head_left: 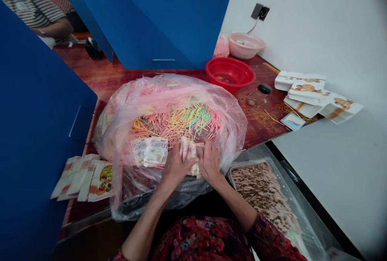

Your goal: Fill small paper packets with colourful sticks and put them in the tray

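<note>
A large clear pink-tinted plastic bag [232,120] lies open in front of me, full of thin candy-like sticks [178,120] in pink, yellow and green. At its near edge, several small printed packets [189,152] sit between my two hands. My left hand [177,164] is closed on their left side, with the thumb across the front. My right hand [211,160] grips the right side, its fingers bent and partly hidden. Just left of my left hand, more clear printed packets [155,151] lie on the bag, apart from it.
Blue partitions [169,19] stand at the back and left. A red basin [231,73], a pink basin [245,45], a black-lidded jar [264,89], rubber bands and white packets [308,90] are on the right. Printed bags [101,180] lie left; a tub [263,188] sits low right. Another person [45,7] is beyond.
</note>
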### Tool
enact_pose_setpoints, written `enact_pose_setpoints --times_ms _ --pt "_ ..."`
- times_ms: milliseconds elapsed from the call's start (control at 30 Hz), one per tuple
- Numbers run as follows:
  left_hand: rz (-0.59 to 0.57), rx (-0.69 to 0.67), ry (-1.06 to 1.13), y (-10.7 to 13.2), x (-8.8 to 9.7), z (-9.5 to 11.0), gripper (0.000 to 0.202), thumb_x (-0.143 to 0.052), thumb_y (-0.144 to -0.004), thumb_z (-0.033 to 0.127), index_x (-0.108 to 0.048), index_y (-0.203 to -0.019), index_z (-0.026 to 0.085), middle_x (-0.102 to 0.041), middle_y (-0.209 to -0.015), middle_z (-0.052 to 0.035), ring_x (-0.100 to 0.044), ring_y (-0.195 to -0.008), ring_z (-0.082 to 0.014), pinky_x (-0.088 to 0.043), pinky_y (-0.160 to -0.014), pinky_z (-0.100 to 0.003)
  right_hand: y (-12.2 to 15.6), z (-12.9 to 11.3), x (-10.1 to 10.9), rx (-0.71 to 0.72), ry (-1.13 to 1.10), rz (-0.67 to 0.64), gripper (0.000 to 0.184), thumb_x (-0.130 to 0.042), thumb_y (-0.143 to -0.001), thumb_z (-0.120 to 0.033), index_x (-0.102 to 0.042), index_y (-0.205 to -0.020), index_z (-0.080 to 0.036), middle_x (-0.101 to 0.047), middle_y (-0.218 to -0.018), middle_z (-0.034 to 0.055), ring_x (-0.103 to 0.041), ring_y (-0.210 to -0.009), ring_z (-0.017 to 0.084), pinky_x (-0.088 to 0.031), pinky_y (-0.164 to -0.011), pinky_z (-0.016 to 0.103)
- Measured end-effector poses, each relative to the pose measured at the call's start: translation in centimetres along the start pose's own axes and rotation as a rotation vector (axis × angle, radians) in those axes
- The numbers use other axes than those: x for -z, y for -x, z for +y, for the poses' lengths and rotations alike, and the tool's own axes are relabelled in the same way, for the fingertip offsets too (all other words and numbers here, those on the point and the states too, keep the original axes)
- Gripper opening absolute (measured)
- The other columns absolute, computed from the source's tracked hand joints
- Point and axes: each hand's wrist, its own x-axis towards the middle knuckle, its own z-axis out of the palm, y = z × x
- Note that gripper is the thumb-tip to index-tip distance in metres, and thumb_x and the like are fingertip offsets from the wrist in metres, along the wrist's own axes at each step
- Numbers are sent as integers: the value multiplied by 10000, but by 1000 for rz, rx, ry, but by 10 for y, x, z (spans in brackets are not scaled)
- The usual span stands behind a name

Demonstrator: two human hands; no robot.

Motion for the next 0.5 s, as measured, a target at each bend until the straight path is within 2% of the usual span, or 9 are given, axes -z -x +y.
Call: enact_pose_setpoints --times_ms 100,233,400,500 --pt "-18 17 69 2 -3 -2 656 -827 -695 341 -490 -1234 178 -683 -1143 -95 -671 -1073 -286 -528 -936 -455 3 1 -1 39 -112 4 343 -399 -1043 -301 -524 -1339 -183 -623 -1213 143 -588 -1113 284 -485 -969 471" --pt "-25 20 198 9 -8 -6 589 -774 -707 244 -478 -1213 193 -675 -1165 -92 -678 -1097 -267 -544 -976 -452 8 -2 -1 131 -226 65 342 -388 -1049 -257 -484 -1371 -190 -570 -1232 137 -570 -1161 253 -499 -998 430" --pt "10 23 507 21 -8 -4 574 -717 -735 290 -422 -1223 220 -659 -1225 -88 -688 -1109 -229 -563 -987 -405 4 -14 4 279 -281 158 396 -399 -1028 -199 -448 -1421 -214 -507 -1263 141 -546 -1198 260 -496 -1035 460" --pt "84 -29 535 18 -4 -3 592 -716 -749 316 -406 -1245 222 -635 -1304 -109 -667 -1178 -233 -542 -1031 -395 -11 -21 5 379 -269 191 446 -420 -1007 -218 -409 -1452 -215 -485 -1293 159 -515 -1247 293 -476 -1071 513"
